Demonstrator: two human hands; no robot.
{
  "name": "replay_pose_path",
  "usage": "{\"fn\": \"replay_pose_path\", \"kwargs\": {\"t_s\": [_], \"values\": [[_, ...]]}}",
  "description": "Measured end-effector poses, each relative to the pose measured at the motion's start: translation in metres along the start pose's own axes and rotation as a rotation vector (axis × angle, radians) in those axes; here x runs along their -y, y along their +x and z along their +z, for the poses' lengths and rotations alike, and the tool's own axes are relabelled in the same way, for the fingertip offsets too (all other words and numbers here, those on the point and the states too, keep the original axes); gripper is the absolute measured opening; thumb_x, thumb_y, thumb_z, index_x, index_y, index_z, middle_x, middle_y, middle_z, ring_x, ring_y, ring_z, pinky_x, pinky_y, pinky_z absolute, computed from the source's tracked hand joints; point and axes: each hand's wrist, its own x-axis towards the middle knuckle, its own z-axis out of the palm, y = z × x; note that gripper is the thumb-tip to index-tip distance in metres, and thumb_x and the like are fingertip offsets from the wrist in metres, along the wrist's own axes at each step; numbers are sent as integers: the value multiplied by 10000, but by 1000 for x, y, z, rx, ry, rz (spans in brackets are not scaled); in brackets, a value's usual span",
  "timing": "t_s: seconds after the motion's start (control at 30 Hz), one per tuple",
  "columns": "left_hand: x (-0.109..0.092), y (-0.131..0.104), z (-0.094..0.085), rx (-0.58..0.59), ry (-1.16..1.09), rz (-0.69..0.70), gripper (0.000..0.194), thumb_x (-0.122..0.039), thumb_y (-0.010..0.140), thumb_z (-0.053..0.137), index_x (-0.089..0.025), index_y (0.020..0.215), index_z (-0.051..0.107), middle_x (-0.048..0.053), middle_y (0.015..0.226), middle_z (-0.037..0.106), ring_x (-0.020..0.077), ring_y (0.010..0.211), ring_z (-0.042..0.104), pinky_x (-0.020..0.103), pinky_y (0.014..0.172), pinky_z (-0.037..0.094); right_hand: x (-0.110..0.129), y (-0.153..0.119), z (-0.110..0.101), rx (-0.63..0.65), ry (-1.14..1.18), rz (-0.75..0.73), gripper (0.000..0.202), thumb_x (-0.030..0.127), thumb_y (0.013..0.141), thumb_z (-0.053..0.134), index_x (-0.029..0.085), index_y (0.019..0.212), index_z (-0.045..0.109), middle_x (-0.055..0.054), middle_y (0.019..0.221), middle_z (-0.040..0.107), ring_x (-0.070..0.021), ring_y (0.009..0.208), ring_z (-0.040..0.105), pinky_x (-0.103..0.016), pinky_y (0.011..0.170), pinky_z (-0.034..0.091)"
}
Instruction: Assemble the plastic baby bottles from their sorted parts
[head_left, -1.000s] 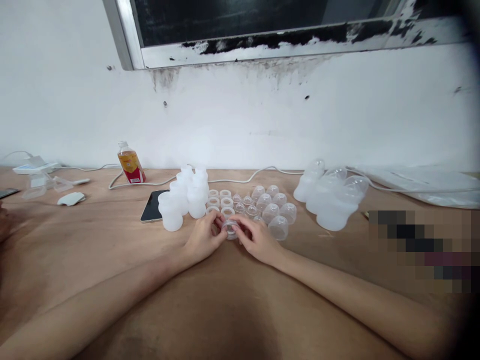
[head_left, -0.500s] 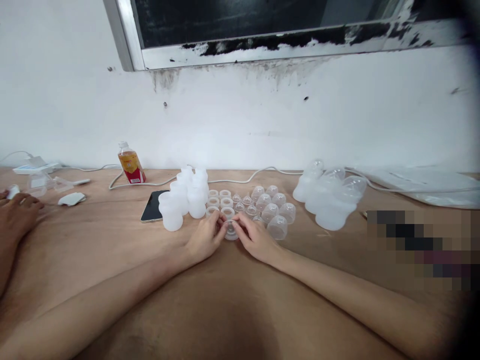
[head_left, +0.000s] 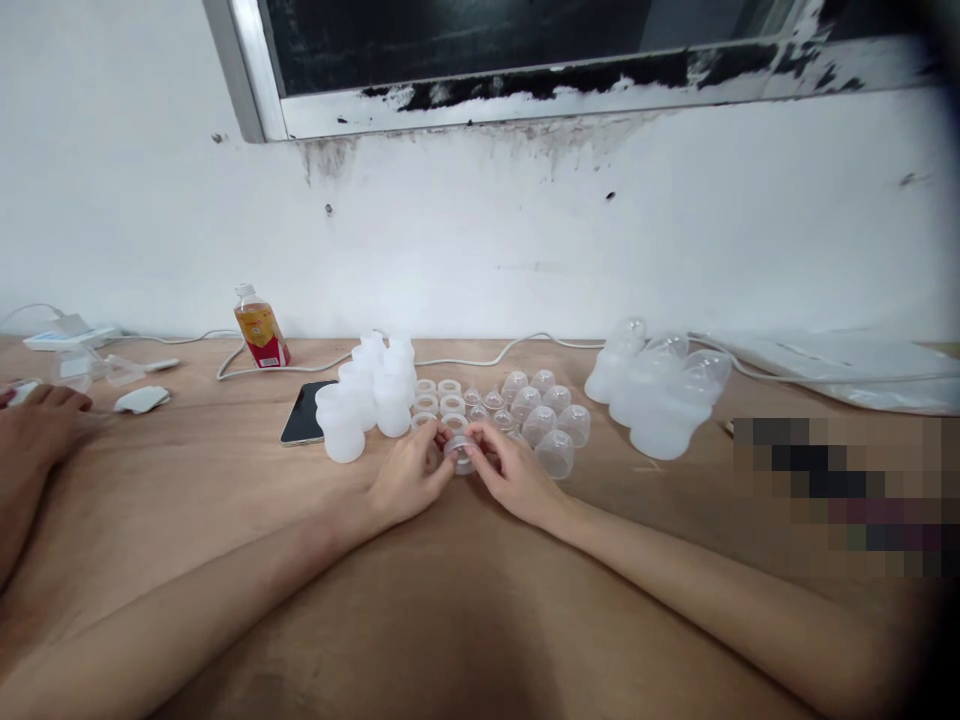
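My left hand and my right hand pinch a translucent ring from both sides, low over the table. Behind it stand rows of whitish rings. Small clear nipple-shaped pieces are beside those rings, and several clear domed caps stand to their right. White bottles are grouped beyond my left hand. Whether a nipple piece sits inside the held ring is too small to tell.
Capped white bottles stand at the right, near a plastic bag. A phone, a drink bottle and a cable lie farther back. Another person's hand rests at the far left.
The ring between my fingers has risen slightly or tilted. Both my hands keep nearly the same place. The other person's hand at the left has shifted slightly right.
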Motion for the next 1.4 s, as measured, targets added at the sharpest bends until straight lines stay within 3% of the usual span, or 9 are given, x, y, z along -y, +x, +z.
{"fn": "replay_pose_path", "kwargs": {"t_s": [0.27,0.67,0.9,1.13,1.4], "values": [[4,2,1,-3,-11,-41,142,-252,746,495,-170,849,441,-6,764,533,91,567,460,219,526,363,-4,0,4,-81,22,16,99,153,753,427,193,843,424,-27,786,524,-132,699,507,-240,591,408],[4,2,6,45,70,-37,100,-159,703,492,-174,783,433,-33,630,481,103,558,446,224,514,328,-8,1,8,-43,-59,18,114,102,729,385,183,802,417,-14,706,512,-129,628,479,-255,595,376],[6,3,3,54,132,-23,120,-134,681,482,-176,772,416,-36,629,465,102,558,438,218,511,324,-6,2,6,90,-49,49,118,175,740,446,194,836,380,19,661,480,-112,563,450,-239,549,355],[0,6,-5,118,178,-9,114,-148,686,492,-180,771,422,-47,574,453,100,520,439,211,499,324,-10,4,11,70,-74,87,139,127,702,436,199,794,360,30,647,450,-105,552,426,-221,520,326],[4,9,1,91,215,-20,107,-133,670,478,-180,734,407,-44,574,444,99,520,431,211,486,301,-6,7,12,65,-114,109,160,102,685,417,200,797,358,35,619,447,-110,554,430,-217,520,307]]}}
